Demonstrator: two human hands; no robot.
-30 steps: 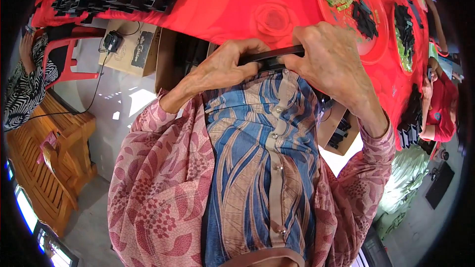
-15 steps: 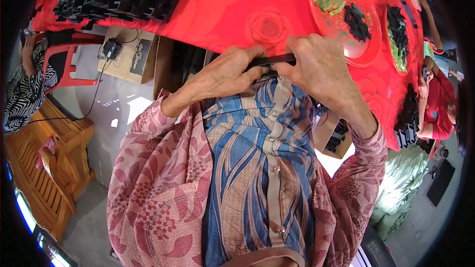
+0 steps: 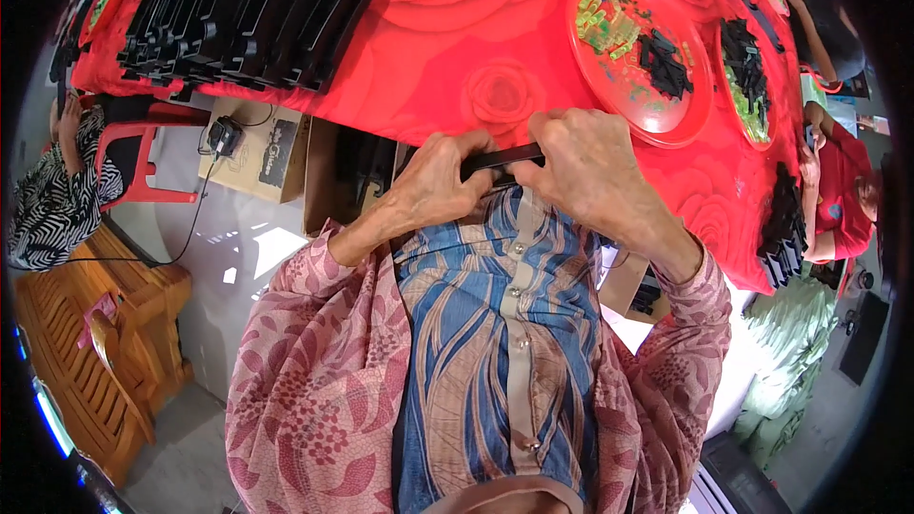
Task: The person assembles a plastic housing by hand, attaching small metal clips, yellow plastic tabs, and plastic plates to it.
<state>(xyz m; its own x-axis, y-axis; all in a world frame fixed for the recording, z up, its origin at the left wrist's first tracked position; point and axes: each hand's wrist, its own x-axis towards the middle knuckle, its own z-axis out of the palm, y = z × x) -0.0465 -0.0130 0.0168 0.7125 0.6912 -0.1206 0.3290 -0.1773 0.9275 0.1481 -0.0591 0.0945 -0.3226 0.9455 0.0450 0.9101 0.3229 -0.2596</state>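
Observation:
Both hands meet in front of my chest at the near edge of a red rose-patterned tablecloth (image 3: 447, 48). Between them is a narrow black plastic strip (image 3: 500, 158), held level. My left hand (image 3: 446, 176) pinches its left part with thumb and fingers. My right hand (image 3: 595, 167) is closed round its right part, hiding that end. Beyond my right hand lies a red plate (image 3: 657, 124) with small yellow-green pieces (image 3: 606, 24) and a heap of small black pieces (image 3: 665, 64).
Long black plastic parts (image 3: 252, 14) lie stacked at the far left of the table. A second red plate (image 3: 749, 86) stands at the right. Below the table edge are cardboard boxes (image 3: 271, 154). Other people sit left and right, one in a red shirt (image 3: 845, 186).
The view has shifted, so the table and plates sit lower in it. Both hands still grip the black strip, little changed.

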